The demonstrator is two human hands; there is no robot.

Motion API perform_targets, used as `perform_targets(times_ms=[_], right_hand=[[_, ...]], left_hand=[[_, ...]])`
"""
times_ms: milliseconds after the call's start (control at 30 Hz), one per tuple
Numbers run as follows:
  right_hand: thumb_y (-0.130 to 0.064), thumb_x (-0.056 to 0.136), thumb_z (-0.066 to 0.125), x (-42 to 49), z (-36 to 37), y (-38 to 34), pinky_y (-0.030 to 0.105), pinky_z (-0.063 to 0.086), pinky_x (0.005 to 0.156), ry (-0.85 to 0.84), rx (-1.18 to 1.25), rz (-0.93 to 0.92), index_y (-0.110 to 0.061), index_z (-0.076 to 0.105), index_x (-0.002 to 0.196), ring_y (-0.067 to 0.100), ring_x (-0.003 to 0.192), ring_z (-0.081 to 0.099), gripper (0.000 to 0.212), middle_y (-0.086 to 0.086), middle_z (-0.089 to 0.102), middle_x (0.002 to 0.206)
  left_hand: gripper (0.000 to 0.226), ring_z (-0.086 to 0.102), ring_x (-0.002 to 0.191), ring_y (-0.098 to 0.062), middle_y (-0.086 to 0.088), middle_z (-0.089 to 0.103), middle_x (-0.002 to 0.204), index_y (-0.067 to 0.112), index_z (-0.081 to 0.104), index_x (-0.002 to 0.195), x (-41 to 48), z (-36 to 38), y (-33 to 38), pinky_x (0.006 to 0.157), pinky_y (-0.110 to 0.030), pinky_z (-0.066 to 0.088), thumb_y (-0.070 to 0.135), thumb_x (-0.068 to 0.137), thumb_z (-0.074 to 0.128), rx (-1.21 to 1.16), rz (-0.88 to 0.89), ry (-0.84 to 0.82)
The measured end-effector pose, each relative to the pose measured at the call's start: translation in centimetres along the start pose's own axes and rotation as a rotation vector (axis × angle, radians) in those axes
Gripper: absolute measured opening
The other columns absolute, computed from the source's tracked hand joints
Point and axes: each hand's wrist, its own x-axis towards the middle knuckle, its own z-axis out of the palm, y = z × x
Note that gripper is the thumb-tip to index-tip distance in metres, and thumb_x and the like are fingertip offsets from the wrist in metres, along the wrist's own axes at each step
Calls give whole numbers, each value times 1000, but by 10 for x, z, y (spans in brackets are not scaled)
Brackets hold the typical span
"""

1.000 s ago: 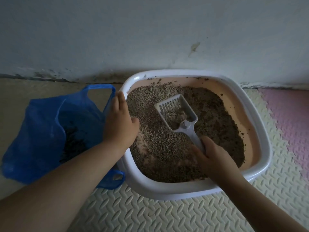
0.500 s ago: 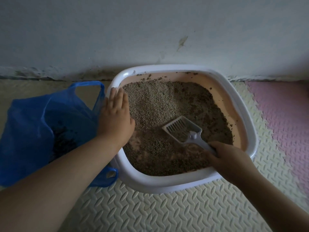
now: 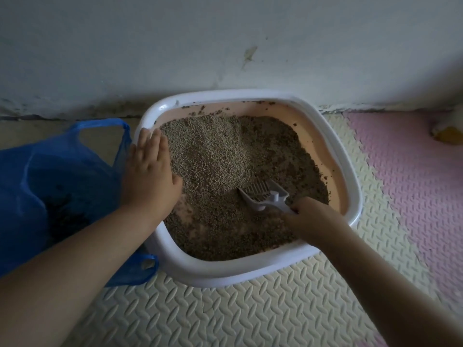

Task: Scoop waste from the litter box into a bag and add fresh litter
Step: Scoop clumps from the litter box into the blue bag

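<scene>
a left hand [image 3: 150, 181] lay flat, fingers straight and together, on the left rim of a white litter box [image 3: 348, 176] by a wall, while the right hand [image 3: 310, 219] gripped a scoop [image 3: 263, 197] tipped in the litter [image 3: 213, 156]. a blue bag [image 3: 62, 176] sat open just beside the box.

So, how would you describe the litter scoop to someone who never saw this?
Find the white-rimmed litter box against the wall. Inside it, toward the right, the right hand holds the litter scoop, dipped into the litter. It alone is pale grey slotted plastic.
</scene>
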Motion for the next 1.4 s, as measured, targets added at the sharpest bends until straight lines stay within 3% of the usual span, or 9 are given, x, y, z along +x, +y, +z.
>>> perform_targets(times_ms=[267, 367, 500, 633, 700, 833, 967, 1167, 1400], right_hand=[[-25, 92, 48, 48, -15, -20, 21, 32, 42, 38, 140, 4, -11, 58, 72, 11, 43, 39, 26, -3, 48, 55], [-30, 95, 45, 72, -20, -27, 23, 33, 45, 85, 147, -12, -9, 60, 76, 16, 47, 40, 32, 0, 48, 58], [-32, 97, 43, 102, -32, -46, 22, 29, 42, 166, 174, -2, -17, 46, 63, 14, 40, 36, 37, 0, 45, 54], [-21, 98, 37, 118, -38, -55, 27, 44, 50, 127, 177, -20, -13, 49, 84, 18, 52, 50, 20, 9, 62, 77], [-27, 100, 35, 117, -23, -48, 30, 48, 54, 169, 158, -24, -10, 52, 90, 17, 59, 55, 27, 8, 64, 86], [-38, 100, 38, 103, 4, -36, 29, 34, 48, 278, 285, -31, -14, 47, 90, 14, 59, 47, 28, -1, 50, 73], [-40, 100, 39, 72, 6, -33, 30, 32, 46, 324, 379, -143, -17, 46, 92, 14, 57, 47, 26, -3, 50, 71], [-41, 98, 43, 25, 8, -28, 30, 35, 48, 394, 363, -258, -23, 44, 96, 9, 58, 49, 18, -9, 51, 69], [-44, 95, 47, 7, 11, -26, 33, 44, 53, 442, 424, -219, -26, 49, 97, 8, 59, 54, 18, -9, 56, 69]], left_hand=[[71, 12, 145, -33, -19, 21, 155, -4, 27, 145, 2, 5, -2, 118, -47, 10, 19, 84, 55, -11, -4, 26], [70, 12, 145, -32, -19, 22, 154, -4, 28, 145, 2, 6, -2, 118, -46, 9, 17, 84, 55, -28, -10, 41], [70, 12, 145, -29, -17, 21, 155, -3, 27, 146, 2, 7, -1, 118, -42, 7, 17, 85, 56, -40, -25, 50], [71, 11, 146, -27, -15, 21, 156, -2, 26, 146, 3, 6, 0, 117, -37, 3, 18, 85, 57, -53, -36, 59], [72, 10, 146, -26, -15, 21, 156, -1, 26, 147, 3, 5, 0, 116, -35, 1, 19, 86, 57, -65, -39, 57], [72, 10, 146, -25, -14, 21, 156, 0, 25, 147, 3, 4, -1, 115, -32, 0, 19, 86, 58, -69, -37, 67], [73, 12, 145, -26, -15, 22, 156, -1, 25, 147, 4, 4, -2, 116, -37, 7, 19, 86, 60, -77, -38, 48], [74, 12, 145, -27, -16, 22, 155, -3, 26, 146, 3, 5, -2, 116, -36, 7, 19, 85, 62, -77, -30, 48], [73, 9, 146, -25, -14, 20, 156, -1, 24, 147, 3, 2, -1, 115, -32, 0, 21, 87, 59, -69, -34, 56]])
